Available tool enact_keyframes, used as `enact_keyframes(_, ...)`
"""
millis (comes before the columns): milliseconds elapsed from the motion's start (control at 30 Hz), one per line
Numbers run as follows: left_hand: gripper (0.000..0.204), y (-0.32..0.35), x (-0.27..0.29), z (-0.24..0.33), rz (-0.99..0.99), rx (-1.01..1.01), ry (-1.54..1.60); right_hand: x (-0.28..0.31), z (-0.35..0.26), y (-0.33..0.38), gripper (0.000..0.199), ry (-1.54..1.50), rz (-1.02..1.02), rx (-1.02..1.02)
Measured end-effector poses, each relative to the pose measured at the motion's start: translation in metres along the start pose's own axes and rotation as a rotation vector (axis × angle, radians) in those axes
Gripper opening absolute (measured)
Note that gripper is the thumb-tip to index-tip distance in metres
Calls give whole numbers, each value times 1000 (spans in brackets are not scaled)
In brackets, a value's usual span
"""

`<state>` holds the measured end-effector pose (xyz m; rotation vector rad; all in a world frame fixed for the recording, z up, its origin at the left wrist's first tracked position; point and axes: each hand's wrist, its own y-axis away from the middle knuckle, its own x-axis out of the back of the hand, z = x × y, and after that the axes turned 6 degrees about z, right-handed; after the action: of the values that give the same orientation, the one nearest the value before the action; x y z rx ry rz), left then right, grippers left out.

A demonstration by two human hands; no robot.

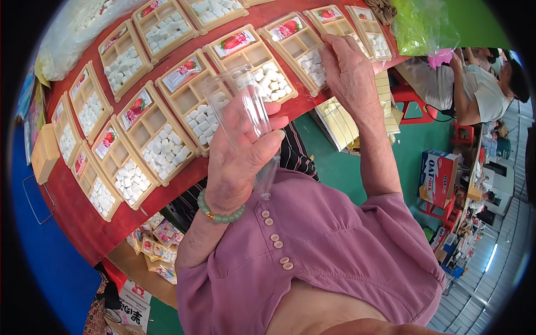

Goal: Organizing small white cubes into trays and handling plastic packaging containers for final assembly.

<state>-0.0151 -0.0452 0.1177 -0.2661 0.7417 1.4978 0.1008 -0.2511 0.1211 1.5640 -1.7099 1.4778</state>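
Note:
My left hand (237, 151), with a green bead bracelet on its wrist, is closed on a clear plastic lid (258, 120), long and tilted; whether it is one or several stacked cannot be told. Behind it lies a beige compartment tray (245, 56) with a strawberry card and small white marshmallow-like pieces (272, 81). My right hand (352, 72) reaches over the far right trays, its fingers bent and close together at a tray (335, 28). Their tips hide whatever they touch or pinch. Just left of them is another tray (293, 42) with white pieces.
Rows of similar trays (151, 125) cover the red table (70, 209). A clear bag of white pieces (84, 28) stands far left, yellow-green plastic bags (421, 25) far right. Below the table is an open carton of packets (162, 245). A person (474, 84) sits at the right.

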Motion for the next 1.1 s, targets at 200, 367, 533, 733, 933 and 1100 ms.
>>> enact_keyframes(200,72,-1,0,3,-2,4,2,-3,3,-1,21,22,16,24)
enact_keyframes(367,73,-1,2,3,-7,4,-3,-7,4,1,20,18,26,22)
enact_keyframes(533,73,-1,2,3,0,-3,-31,-12,3,7,20,33,35,36)
enact_keyframes(733,75,0,7,-5,-82,-80,79,-10,1,10,19,176,154,207)
enact_keyframes(933,86,-7,2,-8,-66,-69,183,43,-73,28,20,-676,-289,-76)
enact_keyframes(1100,81,-2,-7,-2,-85,-122,206,35,-93,44,19,-892,-540,35)
